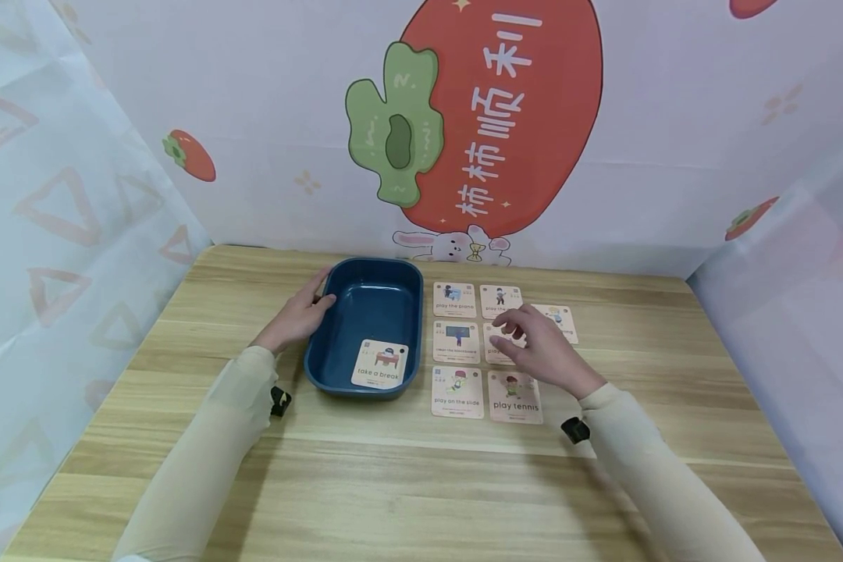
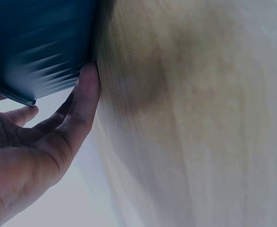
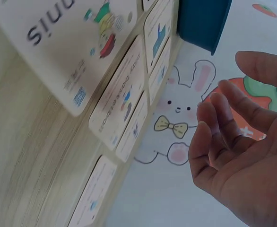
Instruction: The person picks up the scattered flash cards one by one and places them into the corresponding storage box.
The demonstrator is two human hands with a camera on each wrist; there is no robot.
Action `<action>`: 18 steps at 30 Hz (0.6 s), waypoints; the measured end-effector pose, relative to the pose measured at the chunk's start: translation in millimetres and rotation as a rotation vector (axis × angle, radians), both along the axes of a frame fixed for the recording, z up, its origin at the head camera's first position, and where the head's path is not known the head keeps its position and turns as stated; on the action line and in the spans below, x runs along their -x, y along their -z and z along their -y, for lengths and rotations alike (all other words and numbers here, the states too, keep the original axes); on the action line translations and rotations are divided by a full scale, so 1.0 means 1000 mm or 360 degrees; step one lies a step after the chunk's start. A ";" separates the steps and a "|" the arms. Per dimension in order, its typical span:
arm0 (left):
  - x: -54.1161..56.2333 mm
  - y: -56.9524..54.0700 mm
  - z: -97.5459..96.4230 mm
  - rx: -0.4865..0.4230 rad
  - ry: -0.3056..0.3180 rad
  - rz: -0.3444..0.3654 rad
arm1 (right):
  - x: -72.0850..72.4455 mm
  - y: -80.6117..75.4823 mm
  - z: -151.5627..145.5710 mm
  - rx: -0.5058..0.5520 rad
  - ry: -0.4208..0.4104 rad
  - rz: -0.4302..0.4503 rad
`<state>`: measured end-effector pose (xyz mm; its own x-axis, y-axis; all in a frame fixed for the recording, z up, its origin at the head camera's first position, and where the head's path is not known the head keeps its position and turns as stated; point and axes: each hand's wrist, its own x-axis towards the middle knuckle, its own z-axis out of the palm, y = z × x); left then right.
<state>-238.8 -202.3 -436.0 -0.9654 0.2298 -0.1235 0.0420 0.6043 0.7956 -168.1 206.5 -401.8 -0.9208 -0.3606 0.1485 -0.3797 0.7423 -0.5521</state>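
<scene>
A dark blue tray point(image 1: 365, 312) stands on the table, and a "take a break" picture card point(image 1: 380, 364) lies in its near end. At the tray's left side my left hand point(image 1: 298, 312) grips the rim, thumb over the edge and fingers along the outside wall. My right hand point(image 1: 537, 343) hovers over the cards with loosely curled fingers and holds nothing. Beneath it a card reading "play basketball" point(image 3: 117, 97) is partly covered in the head view. Close by lie the "play tennis" card point(image 1: 516, 398) and the card at far right point(image 1: 562, 321).
Left of these are the "play the piano" card point(image 1: 453, 300), a blackboard card point(image 1: 456, 342) and the "play on the slide" card point(image 1: 457, 393). Another card point(image 1: 500, 300) lies at the back. Behind the wooden table point(image 1: 393, 484) hangs a printed cloth point(image 1: 274, 94).
</scene>
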 end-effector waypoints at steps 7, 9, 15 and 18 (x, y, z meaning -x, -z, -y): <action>0.000 0.000 0.000 0.0003 0.0002 0.0002 | 0.004 0.004 -0.017 -0.0004 0.0041 0.0007; 0.000 0.000 0.000 0.0002 0.0003 0.0000 | 0.005 0.005 -0.021 -0.0008 0.0049 0.0012; 0.000 0.000 0.000 0.0005 0.0001 -0.0003 | 0.008 0.009 -0.033 -0.0042 0.0112 0.0056; 0.000 0.000 0.000 0.0006 0.0002 -0.0002 | 0.010 0.010 -0.039 -0.0054 0.0126 0.0064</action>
<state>-238.9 -202.4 -435.7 -0.9653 0.2304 -0.1229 0.0439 0.6071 0.7934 -177.9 245.2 -411.9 -0.9516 -0.2907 0.1001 -0.2973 0.7875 -0.5399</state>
